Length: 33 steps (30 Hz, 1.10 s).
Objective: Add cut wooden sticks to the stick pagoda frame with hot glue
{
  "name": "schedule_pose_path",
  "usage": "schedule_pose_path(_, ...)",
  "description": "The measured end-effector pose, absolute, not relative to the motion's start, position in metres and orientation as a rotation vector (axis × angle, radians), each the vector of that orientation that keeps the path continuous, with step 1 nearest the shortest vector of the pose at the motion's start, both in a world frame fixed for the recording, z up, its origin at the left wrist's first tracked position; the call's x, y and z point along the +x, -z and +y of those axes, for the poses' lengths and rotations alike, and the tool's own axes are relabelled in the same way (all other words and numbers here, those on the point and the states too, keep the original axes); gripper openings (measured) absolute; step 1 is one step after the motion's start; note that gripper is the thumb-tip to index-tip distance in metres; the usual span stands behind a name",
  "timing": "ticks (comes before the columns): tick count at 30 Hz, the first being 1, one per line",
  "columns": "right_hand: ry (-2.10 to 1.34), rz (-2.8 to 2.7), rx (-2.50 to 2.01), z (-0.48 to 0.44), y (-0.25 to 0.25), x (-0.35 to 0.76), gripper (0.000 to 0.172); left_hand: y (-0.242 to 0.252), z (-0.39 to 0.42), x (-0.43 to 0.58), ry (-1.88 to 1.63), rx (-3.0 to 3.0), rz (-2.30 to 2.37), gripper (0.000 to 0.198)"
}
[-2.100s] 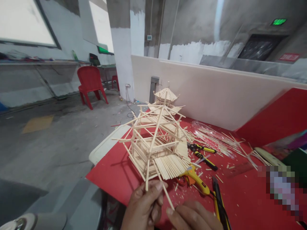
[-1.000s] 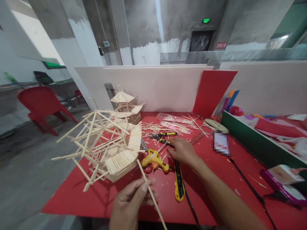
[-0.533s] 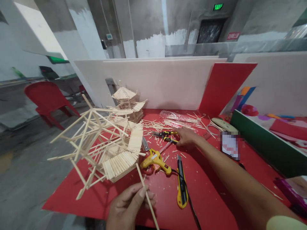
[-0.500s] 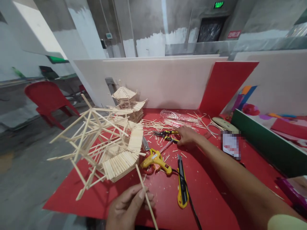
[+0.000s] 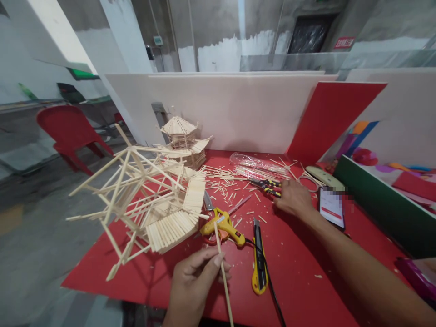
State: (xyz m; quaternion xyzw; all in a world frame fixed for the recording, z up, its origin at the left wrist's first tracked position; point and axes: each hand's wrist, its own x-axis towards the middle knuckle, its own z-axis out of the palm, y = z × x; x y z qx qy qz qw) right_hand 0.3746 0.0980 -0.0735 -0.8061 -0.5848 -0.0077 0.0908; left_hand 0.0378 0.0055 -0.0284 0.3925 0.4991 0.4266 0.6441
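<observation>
- A stick-built pavilion frame (image 5: 170, 228) stood on the red counter (image 5: 299, 293).
- The left hand's (image 5: 195, 277) fingers pinched a wooden stick (image 5: 223, 274) before the glue gun (image 5: 229, 227).
- Pliers (image 5: 261, 184) had their handles clasped in the right hand's (image 5: 294, 198) fingers, near the phone (image 5: 331, 205).

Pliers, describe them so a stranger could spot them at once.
On the red table, look just left of the phone to the right hand. The pliers it holds have two spread black-and-yellow handles, unlike the nearby cutter, which has just one.

head-worn view, forward and down
</observation>
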Motion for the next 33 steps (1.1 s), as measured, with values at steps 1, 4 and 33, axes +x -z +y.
schedule_pose_path(1,-0.024,-1.709,-2.348,0.087,0.072,0.376,0.052,0.028,0.007,0.039,-0.966,0.893,1.13,0.033)
schedule_pose_path(4,-0.256,-1.718,-2.144,0.045,0.067,0.37,0.041,0.027,0.012,0.044,-0.954,0.884,1.117,0.032)
schedule_pose_path(33,-0.489,-2.226,-1.618,-0.057,0.023,0.271,0.069,0.016,-0.002,0.029,-0.965,1.444,1.063,0.018)
